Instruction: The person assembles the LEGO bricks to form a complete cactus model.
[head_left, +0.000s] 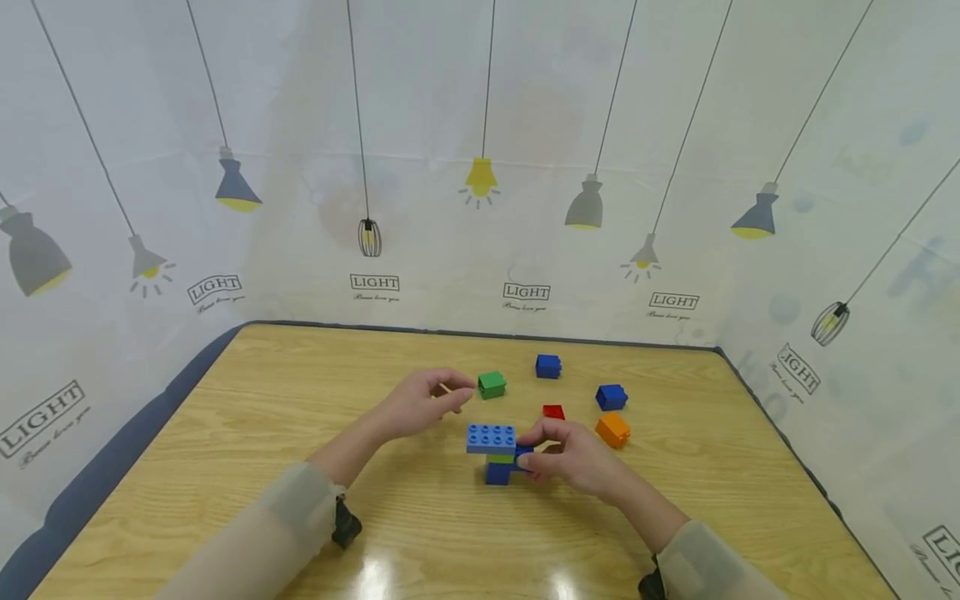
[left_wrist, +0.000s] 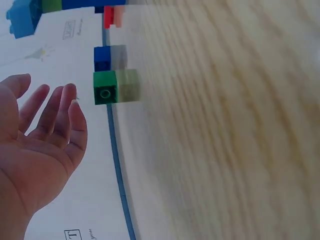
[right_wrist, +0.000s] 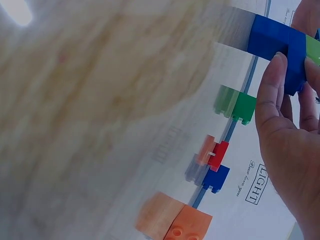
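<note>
A person's right hand pinches a dark-blue brick against the side of a small stack on a wooden table; fingers cover part of the brick, and whether it is locked to the stack cannot be told. The left hand, its grip released and fingers loosely curved, hovers just beside a green brick, holding nothing. A red brick is partly hidden behind the right hand in the head view, while the right wrist view cuts off an orange brick at its lower edge. Both sleeves run out of the head view.

The stack's smooth, plastic-looking parts are a studded light-blue slab on top, overhanging a lime-green layer and a dark-blue base. Pale, glossy wood grain mirrors the bricks in the wrist views. Two loose blue bricks lie toward the table's dark-trimmed far edge, before a lamp-printed backdrop. Wood surface stretches left of the left forearm and between stack and near side.
</note>
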